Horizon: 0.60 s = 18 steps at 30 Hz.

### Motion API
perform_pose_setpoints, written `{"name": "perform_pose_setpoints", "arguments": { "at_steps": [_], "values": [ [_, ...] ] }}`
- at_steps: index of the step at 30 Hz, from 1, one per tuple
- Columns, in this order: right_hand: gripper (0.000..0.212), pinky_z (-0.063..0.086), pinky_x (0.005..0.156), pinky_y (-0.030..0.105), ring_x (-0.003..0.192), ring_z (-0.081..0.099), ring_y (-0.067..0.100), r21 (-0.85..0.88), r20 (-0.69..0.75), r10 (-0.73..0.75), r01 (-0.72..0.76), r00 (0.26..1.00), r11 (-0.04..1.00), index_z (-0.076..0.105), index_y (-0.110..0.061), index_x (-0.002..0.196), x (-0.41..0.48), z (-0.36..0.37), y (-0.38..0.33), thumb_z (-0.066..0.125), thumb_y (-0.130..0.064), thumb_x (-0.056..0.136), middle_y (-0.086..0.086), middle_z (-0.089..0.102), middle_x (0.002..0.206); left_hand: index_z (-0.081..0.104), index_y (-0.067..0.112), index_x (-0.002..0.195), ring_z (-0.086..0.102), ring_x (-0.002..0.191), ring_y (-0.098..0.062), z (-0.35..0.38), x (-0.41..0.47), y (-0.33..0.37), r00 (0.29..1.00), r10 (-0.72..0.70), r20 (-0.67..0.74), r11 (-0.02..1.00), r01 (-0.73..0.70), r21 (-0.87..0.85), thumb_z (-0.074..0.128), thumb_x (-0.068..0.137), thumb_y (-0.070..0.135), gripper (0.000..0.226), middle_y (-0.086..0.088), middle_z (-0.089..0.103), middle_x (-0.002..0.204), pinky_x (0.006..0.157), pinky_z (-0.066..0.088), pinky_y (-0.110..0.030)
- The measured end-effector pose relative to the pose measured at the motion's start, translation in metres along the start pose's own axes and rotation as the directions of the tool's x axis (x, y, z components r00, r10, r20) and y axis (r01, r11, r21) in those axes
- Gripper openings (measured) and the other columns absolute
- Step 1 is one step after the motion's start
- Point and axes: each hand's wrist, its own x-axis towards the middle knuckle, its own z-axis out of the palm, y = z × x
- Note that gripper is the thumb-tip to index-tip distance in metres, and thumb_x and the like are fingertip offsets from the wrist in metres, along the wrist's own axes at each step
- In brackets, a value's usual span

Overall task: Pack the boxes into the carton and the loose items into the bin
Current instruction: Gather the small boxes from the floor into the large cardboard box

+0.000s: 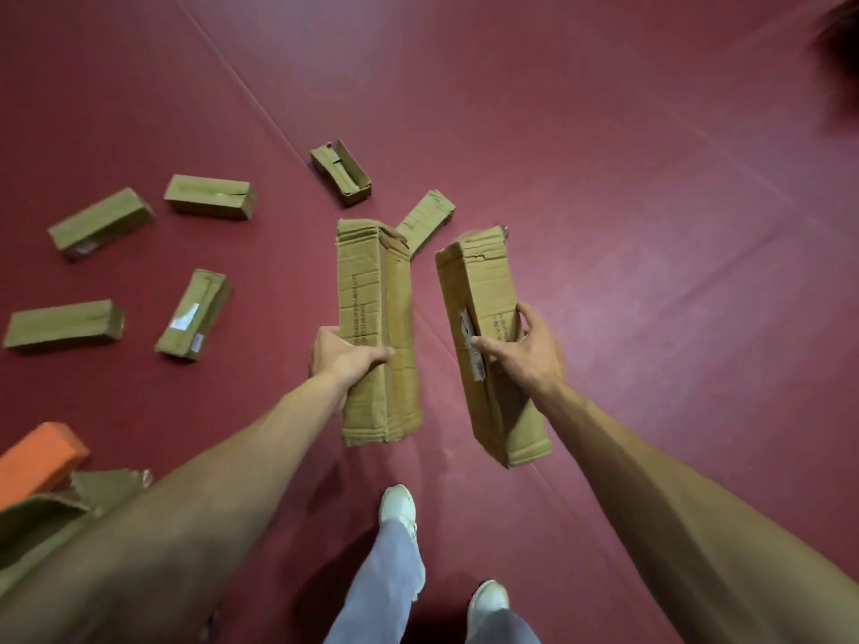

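- The left hand (346,360) is wrapped round a long cardboard box, the left box (372,281), gripping it below the middle. Its long axis runs from 12 to 6 o'clock.
- The right hand (525,355) clamps a second one, the right box (483,290), at about mid-length, fingers on the outer edge and thumb across the top face. This box leans slightly, from 11 to 5 o'clock.
- Both are held up off the red floor (650,225), side by side and not touching.
- What looks like the carton (42,518), brown board with torn flaps, sits at the frame's 8 o'clock edge, under the left forearm. It lies down and left of both hands, so the left hand is nearer and its box would likely go in first.
- An orange block (39,457) lies just beyond the carton; I cannot tell whether it is the bin.
- Six smaller boxes (193,316) lie scattered on the floor from 9 to 12 o'clock, well apart from the carton.
- All the boxes are corrugated, dull tan, creased and dented at the ends. One at 12 o'clock (341,172) lies open like a trough.
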Motion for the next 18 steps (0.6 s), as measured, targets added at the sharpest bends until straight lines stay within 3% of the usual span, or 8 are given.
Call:
{"name": "perform_pose_setpoints", "arguments": {
  "at_steps": [2,6,11,15,18],
  "values": [
    [0.07,0.051,0.092,0.042,0.107,0.062,0.019,-0.014,0.029,-0.043,0.044,0.999,0.999,0.052,-0.024,0.126,-0.024,0.01,-0.027,0.083,-0.042,0.065,-0.002,0.066,0.116,0.047,0.012,0.123,0.054,0.098,-0.017,-0.034,-0.016,-0.013,1.0,-0.021,-0.01,0.998,0.02,-0.056,0.091,0.053,0.03,0.084,0.003,0.052,0.106,0.084,0.044,-0.027],
    [0.069,0.051,0.093,0.038,0.108,0.061,0.019,0.035,0.09,-0.037,0.034,0.995,0.999,0.048,-0.017,0.125,-0.079,0.037,-0.057,0.079,-0.046,0.071,-0.001,0.064,0.119,0.053,0.013,0.123,0.063,0.1,-0.018,-0.105,-0.05,-0.056,0.997,-0.055,-0.048,0.993,0.05,-0.11,0.089,0.04,0.043,0.096,0.0,0.065,0.113,0.09,0.052,-0.034],
    [0.068,0.051,0.093,0.04,0.107,0.061,0.021,0.067,0.123,-0.082,0.074,0.989,0.995,0.049,-0.015,0.121,-0.161,0.083,-0.081,0.077,-0.051,0.07,0.002,0.064,0.118,0.052,0.014,0.124,0.063,0.101,-0.022,-0.195,-0.096,-0.119,0.985,-0.078,-0.154,0.986,0.054,-0.156,0.089,0.039,0.044,0.098,-0.002,0.064,0.117,0.092,0.052,-0.04],
    [0.069,0.051,0.092,0.04,0.109,0.06,0.022,0.017,0.214,-0.143,0.142,0.966,0.99,0.048,-0.014,0.123,-0.231,0.125,-0.116,0.075,-0.052,0.072,0.003,0.062,0.119,0.05,0.012,0.125,0.061,0.105,-0.024,-0.277,-0.131,-0.173,0.961,-0.147,-0.235,0.964,0.087,-0.25,0.09,0.051,0.037,0.088,-0.004,0.06,0.12,0.092,0.051,-0.039],
    [0.071,0.05,0.093,0.041,0.11,0.059,0.023,-0.016,0.303,-0.19,0.204,0.934,0.979,0.047,-0.013,0.124,-0.279,0.17,-0.149,0.074,-0.054,0.073,0.003,0.062,0.121,0.054,0.016,0.124,0.063,0.104,-0.024,-0.344,-0.143,-0.222,0.941,-0.209,-0.266,0.941,0.119,-0.318,0.089,0.038,0.048,0.098,-0.001,0.063,0.116,0.091,0.053,-0.042]
  ]
}}
